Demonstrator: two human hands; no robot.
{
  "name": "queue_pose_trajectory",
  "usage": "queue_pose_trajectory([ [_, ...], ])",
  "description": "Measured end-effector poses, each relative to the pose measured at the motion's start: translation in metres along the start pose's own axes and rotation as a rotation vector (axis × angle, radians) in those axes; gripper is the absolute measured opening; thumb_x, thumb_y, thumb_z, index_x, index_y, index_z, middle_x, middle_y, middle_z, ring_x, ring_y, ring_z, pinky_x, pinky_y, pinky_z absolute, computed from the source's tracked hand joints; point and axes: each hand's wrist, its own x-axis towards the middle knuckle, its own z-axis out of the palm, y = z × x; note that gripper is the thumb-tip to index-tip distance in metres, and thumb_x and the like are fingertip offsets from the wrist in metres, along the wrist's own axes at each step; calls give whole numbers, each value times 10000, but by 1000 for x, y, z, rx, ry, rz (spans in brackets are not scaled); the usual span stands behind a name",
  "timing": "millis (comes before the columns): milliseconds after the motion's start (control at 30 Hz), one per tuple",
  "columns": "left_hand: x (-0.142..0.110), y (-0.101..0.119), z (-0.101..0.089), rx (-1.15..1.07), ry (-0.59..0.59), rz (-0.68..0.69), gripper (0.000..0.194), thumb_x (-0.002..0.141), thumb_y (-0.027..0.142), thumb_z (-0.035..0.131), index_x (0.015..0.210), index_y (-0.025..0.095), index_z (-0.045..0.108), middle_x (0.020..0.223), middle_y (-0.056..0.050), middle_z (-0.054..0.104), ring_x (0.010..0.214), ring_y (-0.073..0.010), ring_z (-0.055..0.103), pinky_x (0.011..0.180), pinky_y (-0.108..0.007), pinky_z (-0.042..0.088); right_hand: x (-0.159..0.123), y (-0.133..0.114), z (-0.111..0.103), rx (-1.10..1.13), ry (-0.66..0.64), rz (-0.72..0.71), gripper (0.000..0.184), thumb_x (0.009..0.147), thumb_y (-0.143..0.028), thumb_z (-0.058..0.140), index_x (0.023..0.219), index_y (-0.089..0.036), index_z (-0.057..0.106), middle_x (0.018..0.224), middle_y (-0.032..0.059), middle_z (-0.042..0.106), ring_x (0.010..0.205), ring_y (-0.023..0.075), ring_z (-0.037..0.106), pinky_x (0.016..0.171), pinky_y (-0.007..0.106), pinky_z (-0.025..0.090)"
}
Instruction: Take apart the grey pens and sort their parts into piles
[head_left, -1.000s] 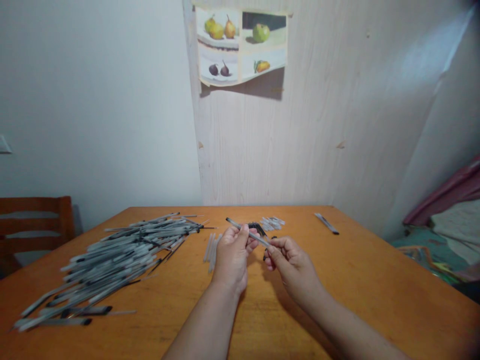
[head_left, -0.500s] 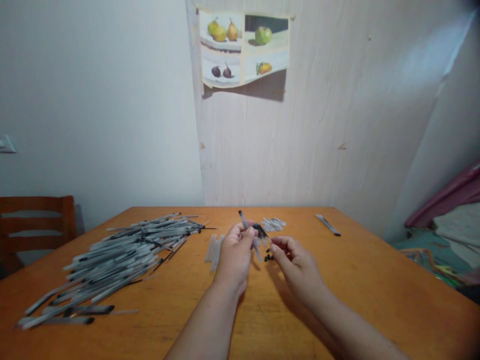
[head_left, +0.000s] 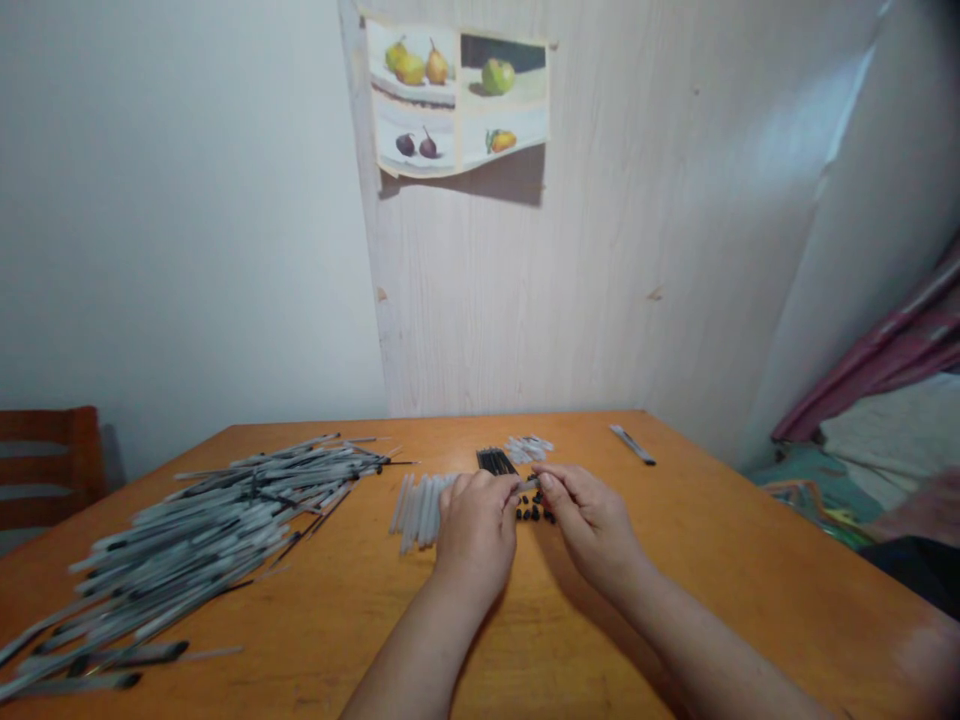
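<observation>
In the head view my left hand (head_left: 478, 522) is closed, back upward, around a translucent pen barrel (head_left: 527, 486), most of it hidden by the fingers. My right hand (head_left: 592, 518) pinches the barrel's dark end between thumb and forefinger. Just below the fingertips lie several small black plugs (head_left: 534, 514). To the left of my left hand is a row of frosted pen tubes (head_left: 417, 508), partly covered by it. Behind the hands, a row of black refills (head_left: 495, 461) lies beside several clear caps (head_left: 529, 447).
A large heap of pens (head_left: 217, 525) spreads over the left side of the wooden table (head_left: 570, 650). A slim clear piece with a black end (head_left: 632, 445) lies at the back right. A chair (head_left: 49, 465) stands at the left; a fruit picture (head_left: 459, 100) hangs on the wall.
My left hand has turned over, and the pen's dark end now points to my right hand, which has closed on it. The view has swung slightly right, uncovering more tubes, refills and plugs.
</observation>
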Motion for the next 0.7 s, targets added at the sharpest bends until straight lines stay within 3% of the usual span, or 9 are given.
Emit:
queue_pose_trajectory([
  [233, 1, 6, -4, 163, 11, 19, 303, 888, 190, 499, 1031, 326, 728, 932, -77, 662, 941, -261, 522, 937, -441, 288, 2, 7, 1, -114, -61, 50, 207, 918, -291, 534, 947, -236, 731, 903, 55, 723, 856, 221, 652, 781, 348, 479],
  [467, 1, 8, -5, 210, 53, 32, 324, 834, 122, 530, 966, 326, 743, 939, -71, 668, 981, -273, 507, 1056, -535, 184, 4, 8, -3, -220, -181, 110, 231, 901, -296, 523, 785, -209, 702, 721, 21, 662, 686, 182, 584, 637, 295, 403],
  [700, 0, 8, -4, 278, 82, 63, 312, 819, 123, 562, 968, 326, 745, 992, -64, 695, 1037, -285, 504, 1109, -599, 116, 5, 12, -2, -154, -251, 258, 202, 841, -286, 547, 691, -189, 641, 629, -14, 592, 620, 142, 526, 588, 254, 357],
])
